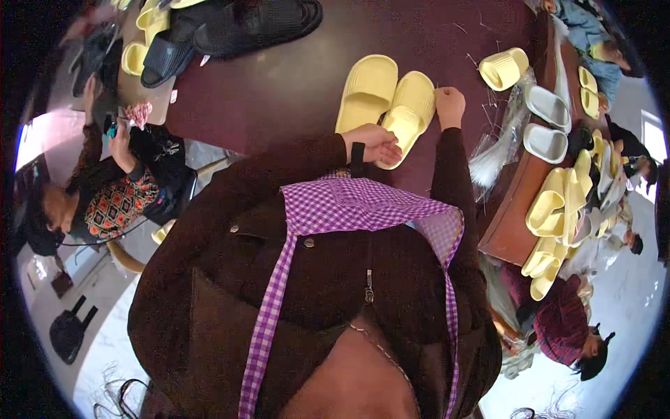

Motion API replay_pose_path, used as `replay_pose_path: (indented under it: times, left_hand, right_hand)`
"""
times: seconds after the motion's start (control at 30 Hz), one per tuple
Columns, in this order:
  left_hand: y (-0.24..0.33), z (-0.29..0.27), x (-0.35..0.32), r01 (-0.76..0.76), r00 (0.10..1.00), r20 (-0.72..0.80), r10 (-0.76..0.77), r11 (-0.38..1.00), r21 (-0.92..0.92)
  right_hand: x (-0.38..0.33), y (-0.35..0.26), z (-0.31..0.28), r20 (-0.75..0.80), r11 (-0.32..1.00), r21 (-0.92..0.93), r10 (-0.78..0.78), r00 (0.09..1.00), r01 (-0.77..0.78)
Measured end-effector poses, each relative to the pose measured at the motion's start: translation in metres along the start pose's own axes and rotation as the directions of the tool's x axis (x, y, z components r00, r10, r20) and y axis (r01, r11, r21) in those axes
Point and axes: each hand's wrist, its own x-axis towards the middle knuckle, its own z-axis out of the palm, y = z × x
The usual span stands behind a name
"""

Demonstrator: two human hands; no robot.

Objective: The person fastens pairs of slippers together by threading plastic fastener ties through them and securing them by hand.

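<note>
Two pale yellow slippers (387, 105) are lying side by side, touching, soles down, on the dark maroon counter (279, 91). The left hand (377, 143) is resting at the heel end of the pair, at about six o'clock from them, its fingers (392, 150) touching the right-hand slipper's heel. The right hand (450, 106) is sitting at three o'clock of the pair, closed loosely against the slipper's outer edge. At twelve o'clock, black sandals (237, 28) are lying near the counter's far edge. At three o'clock, a rolled yellow slipper (504, 68), two white slippers (546, 122) and a heap of yellow ones (558, 223) are lying. Other people are sitting at nine and four o'clock.
</note>
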Motion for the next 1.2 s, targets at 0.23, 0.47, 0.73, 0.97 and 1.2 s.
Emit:
replay_pose_path:
  times: [0.23, 0.47, 0.73, 0.97, 1.2]
  left_hand:
    - [-0.006, 0.014, -0.019, -0.041, 0.996, -0.081, 0.040, 0.999, -0.011]
    - [0.015, 0.014, -0.055, -0.158, 0.926, -0.312, 0.211, 0.970, 0.184]
    - [0.033, -0.014, -0.018, -0.360, 0.732, -0.397, 0.553, 0.809, 0.464]
    - [0.041, 0.005, -0.022, -0.411, 0.675, -0.373, 0.637, 0.744, 0.527]
    - [0.047, 0.011, -0.031, -0.347, 0.754, -0.365, 0.546, 0.803, 0.484]
  right_hand:
    - [-0.032, -0.032, -0.019, -0.202, 0.969, 0.240, 0.000, 0.979, 0.049]
    - [-0.036, -0.038, -0.018, -0.158, 0.955, 0.289, -0.015, 0.987, 0.061]
    - [-0.014, -0.063, -0.007, -0.047, 0.932, 0.219, -0.286, 0.957, 0.289]
    - [0.007, -0.094, 0.013, 0.105, 0.799, 0.541, -0.373, 0.922, 0.262]
    - [0.009, -0.115, 0.038, 0.242, 0.825, 0.551, -0.302, 0.922, 0.125]
